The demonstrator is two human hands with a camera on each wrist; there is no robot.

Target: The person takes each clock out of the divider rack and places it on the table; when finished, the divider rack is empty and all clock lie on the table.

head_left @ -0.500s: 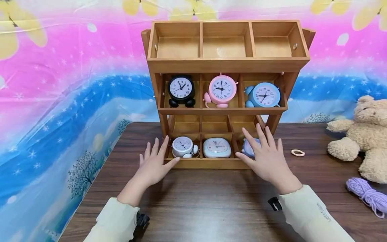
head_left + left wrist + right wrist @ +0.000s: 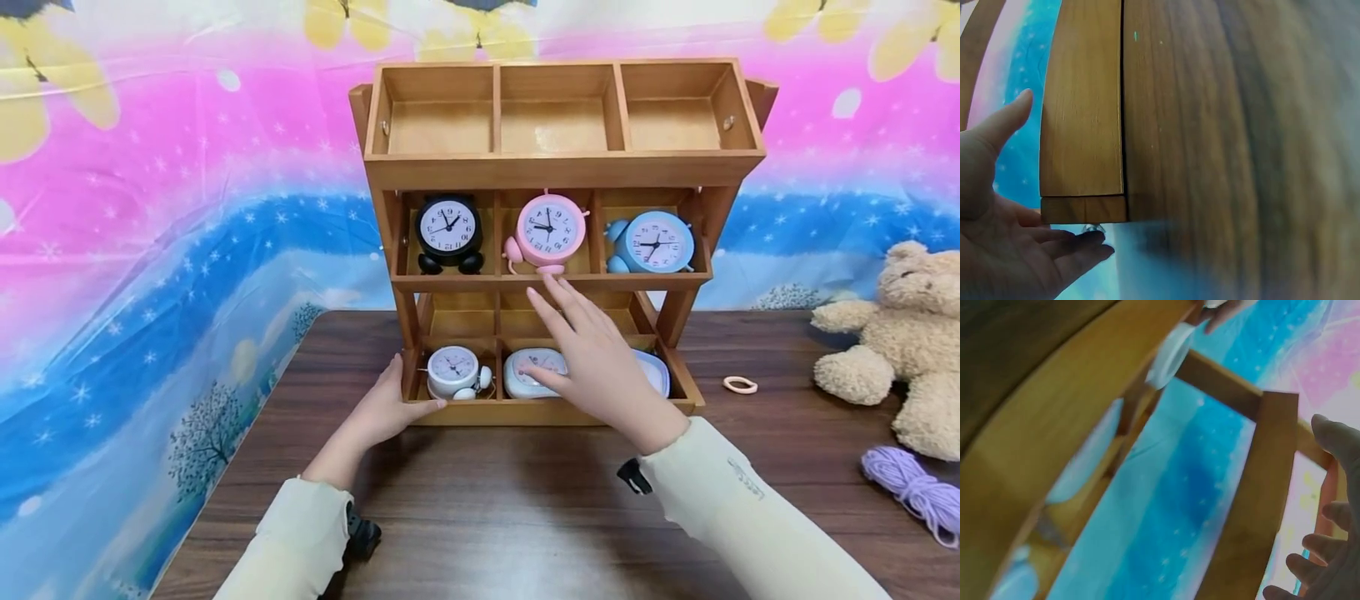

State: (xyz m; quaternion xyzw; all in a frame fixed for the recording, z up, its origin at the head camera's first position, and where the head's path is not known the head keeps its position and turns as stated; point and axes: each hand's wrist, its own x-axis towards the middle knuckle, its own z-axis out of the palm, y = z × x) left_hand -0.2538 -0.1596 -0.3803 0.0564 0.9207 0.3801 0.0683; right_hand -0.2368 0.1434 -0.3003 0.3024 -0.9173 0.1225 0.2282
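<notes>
Head: a brown, three-tier wooden shelf (image 2: 562, 173) is standing on the dark wood-grain tabletop (image 2: 525, 500), probably stiff, weighty, best held by its sides. Left wrist: straight-fingered left grip (image 2: 1010, 244) is flanking its end. Right wrist: spread right grip (image 2: 1342, 559) is holding nothing.

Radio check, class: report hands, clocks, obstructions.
Left hand at lower left corner of wooden shelf; right hand open before it. Black clock, pink clock, blue clock in middle tier. Right hand partly hiding pale oval clock below.
</notes>
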